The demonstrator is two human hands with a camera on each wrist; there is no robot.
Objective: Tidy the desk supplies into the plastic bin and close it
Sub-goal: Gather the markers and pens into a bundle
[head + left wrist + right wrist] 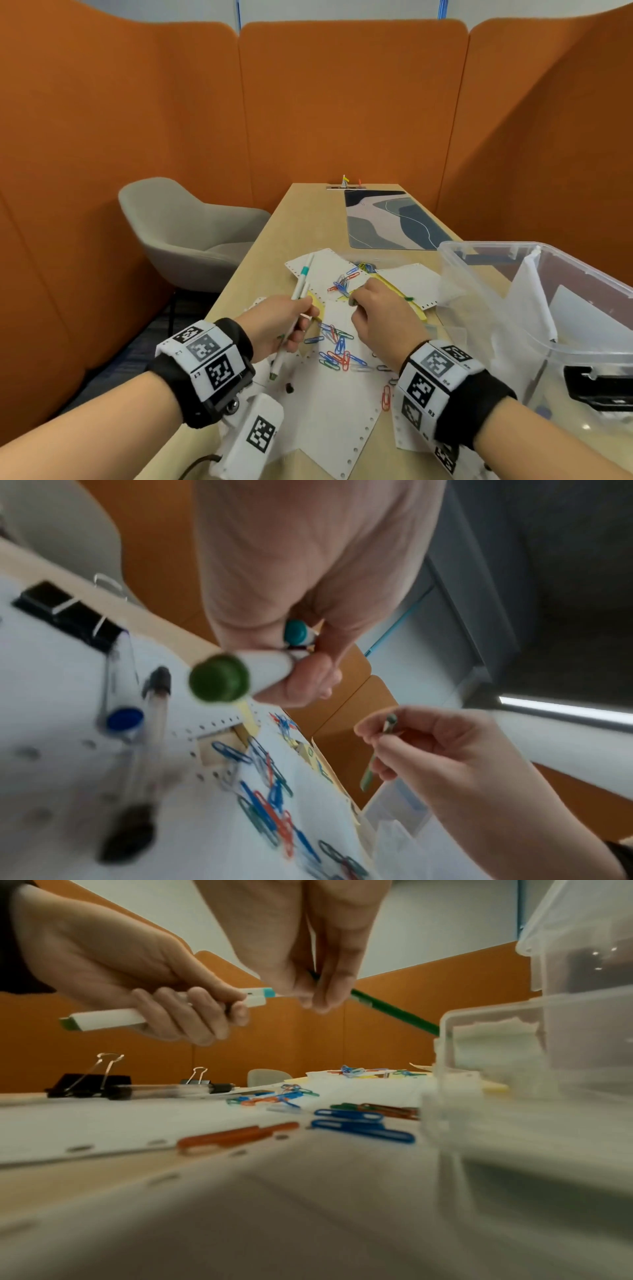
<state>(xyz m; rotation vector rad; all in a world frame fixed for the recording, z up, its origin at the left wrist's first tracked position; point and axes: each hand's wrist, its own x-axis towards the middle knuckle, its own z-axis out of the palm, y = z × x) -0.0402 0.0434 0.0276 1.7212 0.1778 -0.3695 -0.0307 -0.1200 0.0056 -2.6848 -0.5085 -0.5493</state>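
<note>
My left hand (284, 322) grips two white markers (301, 284) above the paper; one has a green end (219, 677), the other a teal end (296, 631). Just to its right, my right hand (376, 308) pinches a thin green pencil (394, 1010) between thumb and fingertips, its point slanting toward the bin. The clear plastic bin (479, 245) stands open at the right with white paper inside. Coloured paper clips (337, 353) lie scattered on white perforated sheets (329, 404) below both hands.
Two black binder clips (65, 612) and clear pens (154, 723) lie on the sheet under my left wrist. Yellow sticky notes (421, 310) sit beside the bin. A patterned desk mat (387, 222) lies farther back, a grey chair (191, 233) at the left, and orange partitions all round.
</note>
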